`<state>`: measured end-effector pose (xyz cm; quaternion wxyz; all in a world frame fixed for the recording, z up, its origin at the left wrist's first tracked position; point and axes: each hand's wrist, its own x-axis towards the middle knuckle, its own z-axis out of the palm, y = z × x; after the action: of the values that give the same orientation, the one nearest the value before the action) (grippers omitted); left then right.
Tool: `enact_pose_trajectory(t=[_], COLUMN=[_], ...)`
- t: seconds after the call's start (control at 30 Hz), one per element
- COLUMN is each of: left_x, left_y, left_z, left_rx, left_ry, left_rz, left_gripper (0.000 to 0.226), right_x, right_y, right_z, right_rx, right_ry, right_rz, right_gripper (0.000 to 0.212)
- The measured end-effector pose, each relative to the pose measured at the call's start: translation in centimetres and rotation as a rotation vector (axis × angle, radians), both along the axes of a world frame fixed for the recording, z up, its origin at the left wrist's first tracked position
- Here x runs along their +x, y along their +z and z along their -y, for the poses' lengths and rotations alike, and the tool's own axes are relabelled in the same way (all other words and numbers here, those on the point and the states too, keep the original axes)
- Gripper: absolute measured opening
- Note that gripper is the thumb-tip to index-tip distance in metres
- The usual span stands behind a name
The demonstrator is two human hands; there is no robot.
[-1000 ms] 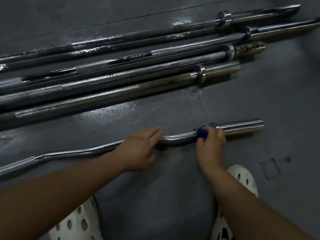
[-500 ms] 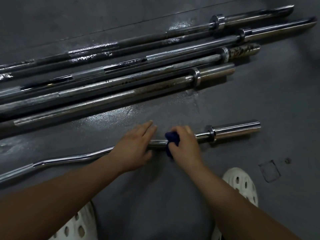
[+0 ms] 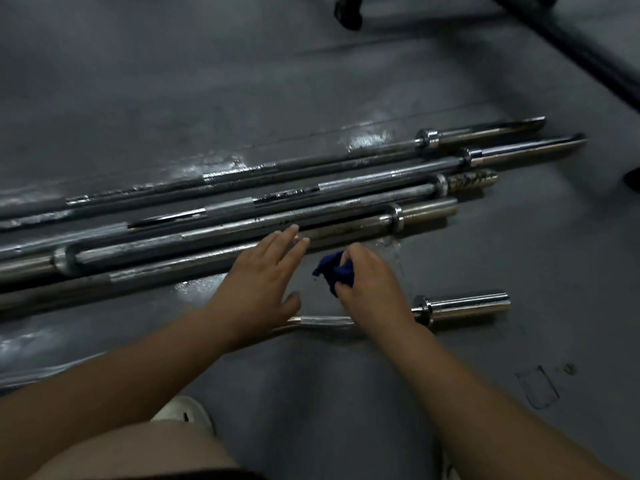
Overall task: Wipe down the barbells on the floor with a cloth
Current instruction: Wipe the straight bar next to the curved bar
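Grip: dark blue cloth (image 3: 335, 271) bunched in right hand (image 3: 372, 285), just beyond curl bar (image 3: 460, 306); left hand (image 3: 263, 271) flat, fingers straight, reaching the nearest straight barbell (image 3: 346, 232). Advice: bar to be steadied, cloth wrapped round, long strokes drawn.

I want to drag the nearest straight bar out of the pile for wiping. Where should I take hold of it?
Grip the nearest straight bar on its thin shaft just inside the collar, coming from above on the near side. That stretch looks bare and narrow enough to wrap fingers round. The far side is crowded by the next bar, and the left hand already hovers by the shaft.
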<state>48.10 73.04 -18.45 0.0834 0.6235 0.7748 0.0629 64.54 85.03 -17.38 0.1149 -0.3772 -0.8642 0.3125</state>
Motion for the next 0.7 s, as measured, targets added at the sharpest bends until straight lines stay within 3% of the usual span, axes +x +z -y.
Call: enact_pose_trajectory(t=[0.17, 0.47, 0.7], left_x=[-1.1, -3.8, -4.5], left_y=[4.4, 7.0, 7.8], left_z=[3.8, 14.8, 14.1], left_rx=[0.029, -0.027, 0.029], left_ry=[0.052, 0.199, 0.192], left_rz=[-0.066, -0.098, -0.079], left_gripper=[0.085, 0.086, 0.085], right_x=[-0.8, -4.0, -5.7], right_y=[4.0, 6.5, 6.7], right_z=[3.0, 9.2, 9.7], right_rx=[0.069, 0.154, 0.225], right_ry=[0.065, 0.2, 0.257], right_rz=[-0.056, -0.139, -0.144], right_gripper=[0.03, 0.034, 0.035])
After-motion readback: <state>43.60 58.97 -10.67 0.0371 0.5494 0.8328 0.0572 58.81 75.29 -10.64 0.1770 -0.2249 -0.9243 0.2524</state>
